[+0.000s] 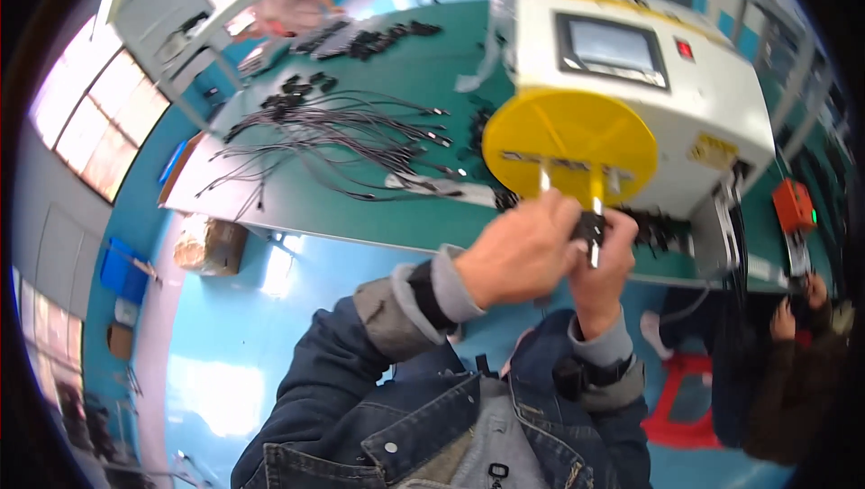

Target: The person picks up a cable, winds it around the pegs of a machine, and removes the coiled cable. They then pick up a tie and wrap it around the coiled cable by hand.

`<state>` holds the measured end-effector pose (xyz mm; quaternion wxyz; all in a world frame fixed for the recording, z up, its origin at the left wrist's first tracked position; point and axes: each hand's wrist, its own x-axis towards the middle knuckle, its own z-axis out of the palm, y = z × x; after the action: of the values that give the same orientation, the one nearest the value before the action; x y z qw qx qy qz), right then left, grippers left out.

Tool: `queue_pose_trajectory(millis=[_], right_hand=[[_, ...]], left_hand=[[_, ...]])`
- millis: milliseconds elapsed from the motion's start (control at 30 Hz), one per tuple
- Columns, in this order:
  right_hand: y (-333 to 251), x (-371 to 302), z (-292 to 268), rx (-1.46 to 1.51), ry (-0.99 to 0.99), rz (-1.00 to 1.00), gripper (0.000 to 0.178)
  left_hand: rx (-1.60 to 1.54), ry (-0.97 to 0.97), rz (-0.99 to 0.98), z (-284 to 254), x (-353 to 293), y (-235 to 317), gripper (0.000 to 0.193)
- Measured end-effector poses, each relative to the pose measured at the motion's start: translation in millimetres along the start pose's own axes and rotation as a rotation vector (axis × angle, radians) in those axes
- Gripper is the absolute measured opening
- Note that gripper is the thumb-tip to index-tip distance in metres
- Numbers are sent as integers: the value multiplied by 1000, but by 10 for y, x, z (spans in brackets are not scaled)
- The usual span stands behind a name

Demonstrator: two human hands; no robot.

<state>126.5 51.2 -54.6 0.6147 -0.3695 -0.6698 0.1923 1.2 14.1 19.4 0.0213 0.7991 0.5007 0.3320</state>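
Note:
A white winding machine (pixel 667 120) stands on the table in front of me, with a round yellow disc (pixel 569 133) facing me. Two metal posts stick out from the disc. Between my hands, a dark piece of black cable (pixel 590 226) sits at the right-hand post. My right hand (pixel 605 268) is closed around the cable from the right. My left hand (pixel 524 253) is closed beside it, fingers bent at the left-hand post; what lies inside those fingers is hidden.
Several loose black cables (pixel 338 142) spread over the green table (pixel 441 52) to the left. Black bundles (pixel 383 40) lie farther back. An orange device (pixel 794 205) stands at right, near a co-worker's hands (pixel 797 309). A red stool (pixel 680 403) and a cardboard box (pixel 209 244) are on the floor.

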Motion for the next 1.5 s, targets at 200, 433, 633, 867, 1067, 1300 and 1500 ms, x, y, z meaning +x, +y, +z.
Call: queue_pose_trajectory(millis=[200,433,633,867,1067,1300,1500], right_hand=[[-195,-180,-52,-25,24,82,49],[-444,-510,-276,-10,-32,160,34],[-28,-832,-327,-148,-243,159,24],[107,-896,-409,-85,-336,25,24],[322,-899,-506,-11,-379,60,26],[396,-908,-465,34,-379,54,28],[523,-939,-371,49,-425,1,30]], left_hand=[[13,-37,16,55,-163,52,24],[123,17,3,142,-552,374,24],[-33,-17,-123,556,-959,310,34],[-973,-212,-451,788,-1039,-147,42],[-463,-581,-444,708,-825,-13,25],[-874,-37,-639,1031,-837,-3,21],[-510,-543,-460,862,-882,-148,33]])
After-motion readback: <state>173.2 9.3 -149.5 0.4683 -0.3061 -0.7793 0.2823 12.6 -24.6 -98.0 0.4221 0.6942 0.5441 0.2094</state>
